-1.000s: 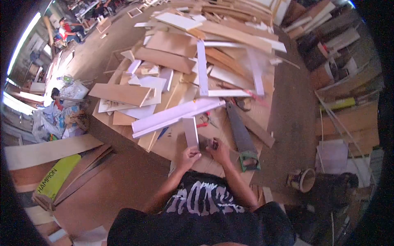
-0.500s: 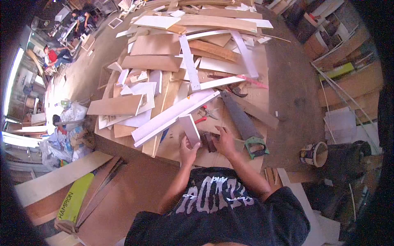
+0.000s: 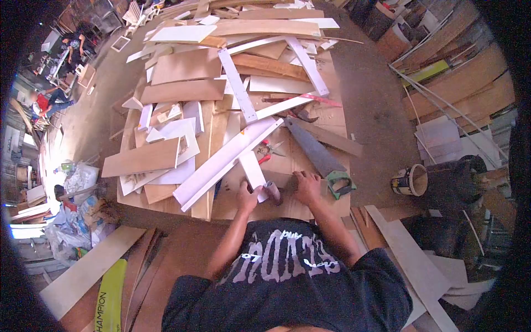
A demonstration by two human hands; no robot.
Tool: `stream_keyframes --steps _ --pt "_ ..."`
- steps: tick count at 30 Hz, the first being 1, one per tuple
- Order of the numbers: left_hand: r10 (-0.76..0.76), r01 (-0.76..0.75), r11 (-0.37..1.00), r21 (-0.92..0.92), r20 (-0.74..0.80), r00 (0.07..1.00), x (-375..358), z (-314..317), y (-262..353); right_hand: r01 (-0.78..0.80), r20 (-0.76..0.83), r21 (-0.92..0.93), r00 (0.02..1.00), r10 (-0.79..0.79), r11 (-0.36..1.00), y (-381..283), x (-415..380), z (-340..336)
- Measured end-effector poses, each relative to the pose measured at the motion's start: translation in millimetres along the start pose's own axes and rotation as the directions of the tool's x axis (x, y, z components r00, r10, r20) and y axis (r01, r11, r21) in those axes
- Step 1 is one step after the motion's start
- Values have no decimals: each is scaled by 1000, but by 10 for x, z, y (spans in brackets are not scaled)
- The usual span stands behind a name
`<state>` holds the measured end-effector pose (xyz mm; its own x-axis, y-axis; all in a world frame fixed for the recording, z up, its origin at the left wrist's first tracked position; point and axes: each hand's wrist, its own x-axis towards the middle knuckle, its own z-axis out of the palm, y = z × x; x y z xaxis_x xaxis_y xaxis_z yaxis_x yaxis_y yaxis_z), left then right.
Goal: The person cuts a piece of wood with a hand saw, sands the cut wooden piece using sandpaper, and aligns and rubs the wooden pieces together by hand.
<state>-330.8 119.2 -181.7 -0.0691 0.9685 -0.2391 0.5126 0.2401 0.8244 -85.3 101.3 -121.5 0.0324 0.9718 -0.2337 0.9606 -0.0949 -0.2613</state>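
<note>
My left hand point(image 3: 249, 196) is closed on the lower end of a short white wooden strip point(image 3: 253, 167), thumb along its edge. The strip's far end meets a long white L-shaped wooden piece point(image 3: 227, 166) lying diagonally. Beside the strip's lower end stands a dark brown, tube-like object point(image 3: 273, 192) whose kind I cannot make out. My right hand point(image 3: 307, 188) rests on the brown work surface, fingers spread, right of that object. Red-handled pliers point(image 3: 267, 152) lie beyond the strip. A handsaw with a green handle point(image 3: 339, 183) lies right of my right hand.
White and brown boards point(image 3: 188, 66) are heaped over the table's far and left parts. A white frame point(image 3: 238, 83) lies behind the saw. On the right floor is a bucket point(image 3: 409, 180); plastic bags point(image 3: 77, 191) are at left. Two people sit far left.
My left hand has lowered and turned the strip, so its white face shows. My right hand has moved off the brown object and settled flatter on the surface. The view has shifted slightly.
</note>
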Motion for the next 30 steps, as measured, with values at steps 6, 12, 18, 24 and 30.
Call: stream_keyframes --steps 6,12,18,24,30 --pt "-20 21 1000 -9 92 996 -151 -609 566 -246 -176 140 947 269 959 -46 -236 -253" --pt "-1 -7 998 68 117 993 -48 -758 569 -174 -303 385 904 302 906 -162 -380 -411" --pt "98 -99 994 45 15 995 22 -461 177 -270 -331 372 856 398 888 -246 -700 -302" --pt "435 -387 888 248 -181 882 -136 -455 436 -385 -280 434 802 528 815 -181 -957 -324" --pt "384 -384 923 -20 88 919 -226 -27 962 -451 -119 431 830 545 782 222 -814 -539"
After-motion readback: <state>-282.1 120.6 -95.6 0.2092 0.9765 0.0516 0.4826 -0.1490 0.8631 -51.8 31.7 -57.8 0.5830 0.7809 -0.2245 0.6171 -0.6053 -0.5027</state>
